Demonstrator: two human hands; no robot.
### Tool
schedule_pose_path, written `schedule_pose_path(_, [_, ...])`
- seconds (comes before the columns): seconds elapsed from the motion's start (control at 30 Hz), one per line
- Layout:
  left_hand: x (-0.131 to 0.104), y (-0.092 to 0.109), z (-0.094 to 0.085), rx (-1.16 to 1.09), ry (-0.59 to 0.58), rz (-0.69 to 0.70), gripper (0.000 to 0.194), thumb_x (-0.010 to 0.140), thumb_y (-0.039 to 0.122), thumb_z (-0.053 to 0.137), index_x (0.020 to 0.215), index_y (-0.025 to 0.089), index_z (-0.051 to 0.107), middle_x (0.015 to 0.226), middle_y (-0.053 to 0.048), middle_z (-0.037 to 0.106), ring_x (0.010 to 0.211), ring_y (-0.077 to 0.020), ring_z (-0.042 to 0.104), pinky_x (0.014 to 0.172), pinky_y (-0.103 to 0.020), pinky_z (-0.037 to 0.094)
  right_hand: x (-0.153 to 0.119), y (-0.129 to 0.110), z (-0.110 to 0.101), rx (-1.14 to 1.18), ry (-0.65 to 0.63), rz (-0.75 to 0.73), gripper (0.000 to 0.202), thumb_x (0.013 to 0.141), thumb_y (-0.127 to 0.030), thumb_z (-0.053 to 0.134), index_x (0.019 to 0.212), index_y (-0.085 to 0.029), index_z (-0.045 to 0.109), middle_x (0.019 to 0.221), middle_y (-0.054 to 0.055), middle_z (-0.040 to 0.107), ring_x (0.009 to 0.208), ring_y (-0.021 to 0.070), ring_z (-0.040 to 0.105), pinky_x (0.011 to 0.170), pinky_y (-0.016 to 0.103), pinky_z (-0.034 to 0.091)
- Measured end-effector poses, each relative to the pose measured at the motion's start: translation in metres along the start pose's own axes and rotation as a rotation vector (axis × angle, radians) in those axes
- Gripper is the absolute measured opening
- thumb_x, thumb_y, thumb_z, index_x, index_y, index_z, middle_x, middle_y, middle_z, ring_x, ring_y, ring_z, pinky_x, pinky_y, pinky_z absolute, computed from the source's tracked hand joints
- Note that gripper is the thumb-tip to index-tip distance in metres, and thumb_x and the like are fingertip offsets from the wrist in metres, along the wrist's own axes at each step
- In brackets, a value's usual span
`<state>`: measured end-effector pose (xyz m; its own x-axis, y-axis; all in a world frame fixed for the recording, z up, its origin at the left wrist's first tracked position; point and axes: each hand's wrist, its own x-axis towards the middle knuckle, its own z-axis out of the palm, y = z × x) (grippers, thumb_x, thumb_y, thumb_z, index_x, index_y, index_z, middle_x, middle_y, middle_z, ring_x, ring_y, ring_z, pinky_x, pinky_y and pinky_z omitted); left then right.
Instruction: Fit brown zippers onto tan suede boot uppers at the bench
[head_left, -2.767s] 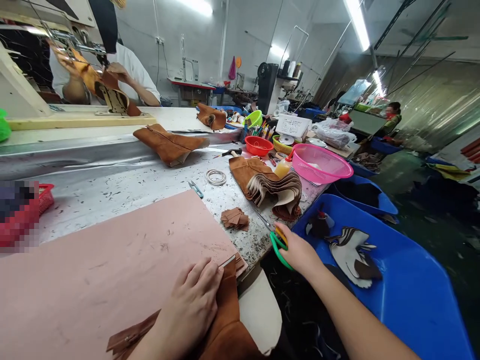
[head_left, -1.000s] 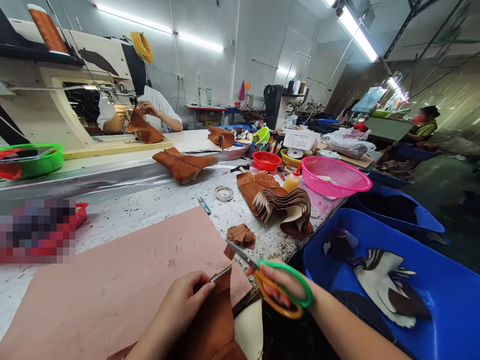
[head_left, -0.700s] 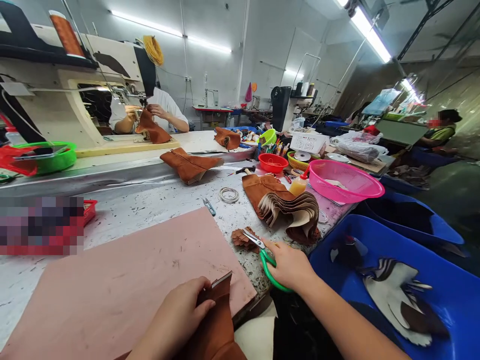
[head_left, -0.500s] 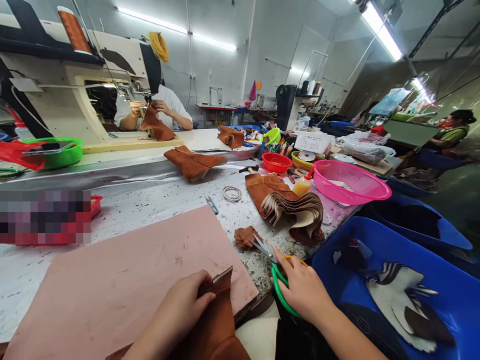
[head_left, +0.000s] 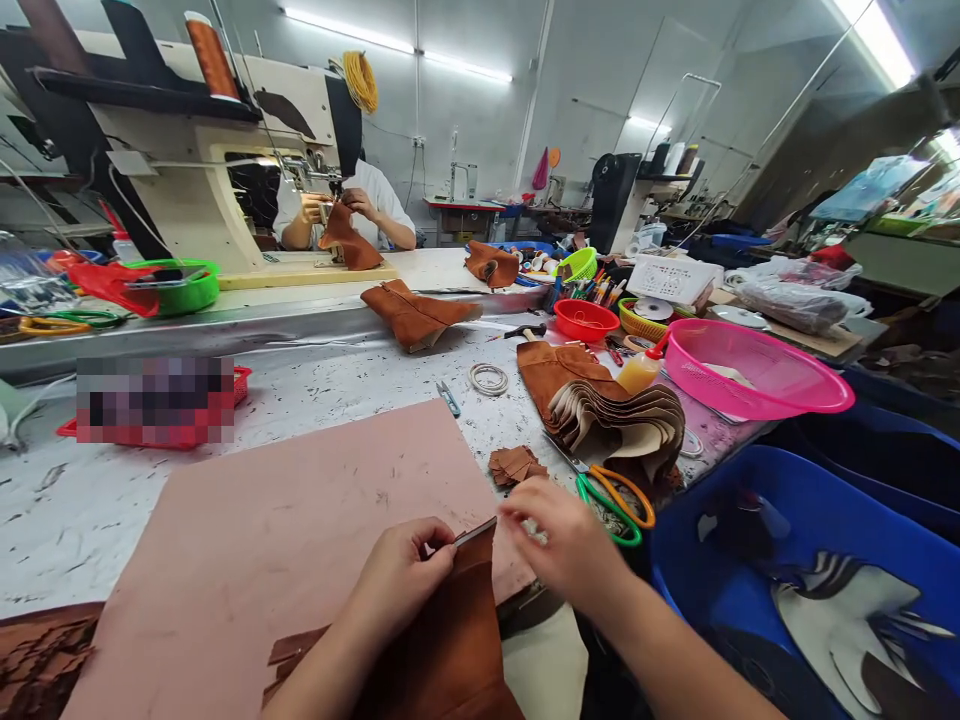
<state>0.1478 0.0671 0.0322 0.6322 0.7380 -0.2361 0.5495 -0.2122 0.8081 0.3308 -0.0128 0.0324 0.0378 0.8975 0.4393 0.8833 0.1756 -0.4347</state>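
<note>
My left hand [head_left: 409, 570] is closed on the top edge of a brown leather piece [head_left: 457, 620], thumb in front. A thin grey strip runs along that edge. At the edge's right end hovers my right hand [head_left: 566, 540], its fingers bent and apart, slightly blurred, with nothing visible in them. Scissors [head_left: 619, 505] with one green and one orange handle lie on the table just beyond my right hand, blades toward the leather stack [head_left: 600, 400]. Small brown leather scraps [head_left: 516, 465] lie beside them.
A pink board [head_left: 315, 520] covers the near table. Thread snips [head_left: 448, 399] and a white cord coil [head_left: 487, 379] lie behind it. A pink basket [head_left: 750, 370] and blue tub [head_left: 720, 480] stand right. Across the table a person sews leather at a machine [head_left: 180, 190].
My right hand has put the scissors on the table and moved left to the edge of the leather piece. My left hand keeps its hold. The whole view has shifted left.
</note>
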Motion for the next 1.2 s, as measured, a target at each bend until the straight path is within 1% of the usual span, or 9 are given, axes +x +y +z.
schedule_pose_path(0.07, [-0.001,0.001,0.001,-0.006,0.015,0.030,0.021,0.070,0.026,0.042,0.065,0.019,0.061,0.065,0.002,0.063,0.067,-0.0157,0.056,0.059,-0.023,0.039,0.000,-0.024,0.015,0.144,-0.011,-0.128,0.016,0.080,-0.013,0.046,0.080,-0.018,0.061,0.078,0.004,0.062,0.072,0.0140,0.056,0.065,0.024,0.044])
schedule_pose_path(0.13, [-0.003,0.003,0.002,-0.001,0.033,0.058,0.021,0.070,0.025,0.041,0.065,0.020,0.061,0.066,0.002,0.063,0.067,-0.0156,0.056,0.060,-0.023,0.039,-0.001,-0.035,0.025,0.143,-0.012,-0.119,0.015,0.080,-0.012,0.047,0.078,-0.018,0.061,0.075,0.003,0.063,0.069,0.0139,0.056,0.063,0.024,0.043])
schedule_pose_path(0.27, [-0.009,0.006,0.006,0.033,0.106,0.094,0.020,0.067,0.021,0.041,0.064,0.019,0.061,0.064,0.000,0.062,0.064,-0.0159,0.054,0.060,-0.025,0.036,-0.001,-0.036,0.028,0.085,-0.030,-0.072,0.013,0.078,-0.012,0.049,0.074,-0.018,0.060,0.069,0.002,0.061,0.064,0.0137,0.055,0.059,0.024,0.041])
schedule_pose_path(0.43, [-0.020,0.010,0.012,0.039,0.202,0.075,0.017,0.063,0.018,0.043,0.059,0.018,0.059,0.060,0.000,0.059,0.060,-0.0147,0.050,0.058,-0.025,0.034,0.000,-0.037,0.024,0.061,-0.100,-0.206,0.014,0.079,-0.009,0.046,0.074,-0.017,0.057,0.069,0.002,0.060,0.064,0.0142,0.054,0.059,0.025,0.039])
schedule_pose_path(0.57, [-0.026,0.010,0.014,-0.035,0.219,0.028,0.014,0.061,0.018,0.044,0.055,0.018,0.056,0.055,0.002,0.055,0.055,-0.0122,0.047,0.052,-0.023,0.033,0.000,-0.043,0.027,0.012,0.002,-0.340,0.021,0.082,-0.009,0.040,0.069,-0.016,0.055,0.061,0.003,0.055,0.057,0.0141,0.050,0.053,0.026,0.036])
schedule_pose_path(0.67, [-0.028,0.011,0.013,-0.096,0.207,0.007,0.013,0.061,0.019,0.044,0.056,0.017,0.056,0.054,0.002,0.054,0.054,-0.0115,0.046,0.050,-0.022,0.033,-0.002,-0.046,0.027,-0.008,0.019,-0.363,0.023,0.082,-0.008,0.039,0.072,-0.015,0.058,0.062,0.004,0.056,0.059,0.0144,0.053,0.055,0.025,0.038])
schedule_pose_path(0.93, [-0.031,0.015,0.007,-0.165,0.155,0.026,0.013,0.062,0.021,0.047,0.053,0.016,0.055,0.052,0.003,0.050,0.055,-0.0110,0.044,0.050,-0.021,0.031,-0.001,-0.041,0.016,0.368,-0.142,-0.145,0.016,0.079,-0.012,0.045,0.073,-0.017,0.059,0.065,0.002,0.060,0.059,0.0112,0.053,0.054,0.022,0.040])
schedule_pose_path(1.07, [-0.034,0.016,0.004,-0.207,0.115,0.051,0.018,0.069,0.029,0.049,0.059,0.016,0.057,0.057,0.002,0.053,0.059,-0.0120,0.046,0.053,-0.022,0.034,0.004,-0.040,0.008,0.507,-0.232,0.018,0.015,0.076,-0.015,0.049,0.068,-0.015,0.062,0.063,0.002,0.061,0.058,0.0109,0.052,0.053,0.021,0.038])
schedule_pose_path(1.2, [-0.036,0.017,0.002,-0.239,0.070,0.065,0.025,0.072,0.036,0.051,0.061,0.015,0.058,0.059,0.001,0.055,0.059,-0.0126,0.047,0.053,-0.022,0.036,0.006,-0.041,0.004,0.666,-0.271,0.196,0.016,0.072,-0.019,0.050,0.066,-0.014,0.063,0.060,0.001,0.058,0.055,0.0106,0.050,0.049,0.020,0.037])
